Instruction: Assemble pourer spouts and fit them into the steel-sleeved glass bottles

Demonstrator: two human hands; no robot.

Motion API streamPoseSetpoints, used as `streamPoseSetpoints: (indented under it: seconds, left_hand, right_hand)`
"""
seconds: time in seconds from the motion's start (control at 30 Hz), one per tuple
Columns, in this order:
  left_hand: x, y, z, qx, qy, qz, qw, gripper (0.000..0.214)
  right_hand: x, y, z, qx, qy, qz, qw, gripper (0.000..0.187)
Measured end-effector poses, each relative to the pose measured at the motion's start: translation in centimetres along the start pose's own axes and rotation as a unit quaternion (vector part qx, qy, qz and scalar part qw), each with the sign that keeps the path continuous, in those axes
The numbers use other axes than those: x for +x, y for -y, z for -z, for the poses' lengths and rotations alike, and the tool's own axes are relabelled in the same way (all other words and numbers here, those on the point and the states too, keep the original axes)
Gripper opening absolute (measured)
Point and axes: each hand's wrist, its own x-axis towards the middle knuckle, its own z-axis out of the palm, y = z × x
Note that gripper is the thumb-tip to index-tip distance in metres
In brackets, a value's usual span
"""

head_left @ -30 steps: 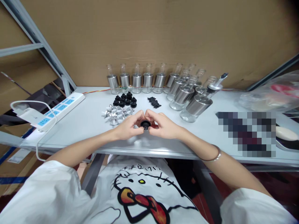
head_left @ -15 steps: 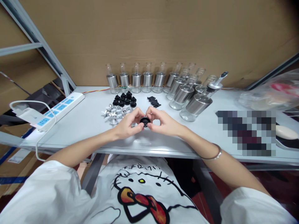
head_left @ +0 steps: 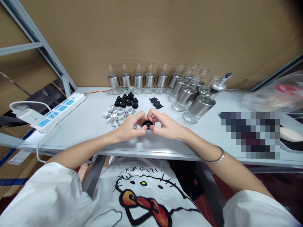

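Between my left hand point(head_left: 132, 126) and my right hand point(head_left: 164, 124) is a round black stopper point(head_left: 148, 124), pinched by the fingertips of both and partly hidden by them. It is held just above the near part of the grey table point(head_left: 80, 132). Close to my left hand lies a pile of silvery pourer spouts point(head_left: 115, 115). Behind that pile sits a cluster of similar black stoppers point(head_left: 129, 102). Several small black plastic pieces point(head_left: 156, 103) lie beyond my right hand.
Glass bottles with steel sleeves point(head_left: 150, 79) line the back. Nearer on the right, one bottle point(head_left: 200, 105) carries a pourer. A power strip point(head_left: 62, 110) with a white cable lies at left. A clear plastic bag point(head_left: 272, 93) and a pixelated patch are at right.
The stopper has tilted slightly and shifted a little to the right and down in my fingers. Both hands keep their pinch on it; the other things are unmoved.
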Motion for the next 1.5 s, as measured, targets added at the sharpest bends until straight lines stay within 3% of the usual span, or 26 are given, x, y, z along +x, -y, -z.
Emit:
streamPoseSetpoints:
  seconds: [0.2, 0.4, 0.5, 0.67, 1.0, 1.2, 1.4, 1.5]
  left_hand:
    - [0.0, 0.0, 0.0, 0.037, -0.012, -0.018, 0.999, 0.014]
    - [0.0, 0.5, -0.1, -0.052, -0.074, -0.039, 0.995, 0.025]
    - [0.1, 0.7, 0.0, -0.095, -0.118, -0.024, 0.988, 0.019]
    - [0.3, 0.9, 0.1, -0.126, -0.163, -0.029, 0.978, 0.023]
    - [0.3, 0.7, -0.2, -0.193, -0.164, -0.02, 0.967, 0.024]
    - [-0.1, 0.5, -0.1, -0.197, -0.164, -0.043, 0.966, 0.023]
    - [0.1, 1.1, 0.3, -0.119, -0.173, -0.077, 0.975, 0.037]
    - [0.4, 1.3, 0.4, -0.046, -0.146, -0.075, 0.985, 0.042]
  right_hand:
    - [-0.1, -0.2, 0.1, -0.045, -0.011, 0.008, 0.999, 0.022]
    - [-0.1, 0.0, 0.4, 0.022, -0.074, 0.019, 0.997, 0.018]
    - [-0.1, 0.2, 0.7, 0.052, -0.107, 0.011, 0.993, 0.021]
    - [-0.2, 0.6, 1.0, 0.05, -0.119, 0.016, 0.992, 0.024]
    - [0.0, 0.4, 0.5, -0.011, -0.139, 0.078, 0.987, 0.03]
    - [0.0, 0.5, 0.7, -0.055, -0.126, 0.073, 0.988, 0.029]
    - [-0.1, 0.1, 0.6, -0.06, -0.118, 0.068, 0.989, 0.03]
    - [-0.1, -0.1, 0.5, -0.034, -0.098, 0.047, 0.993, 0.028]
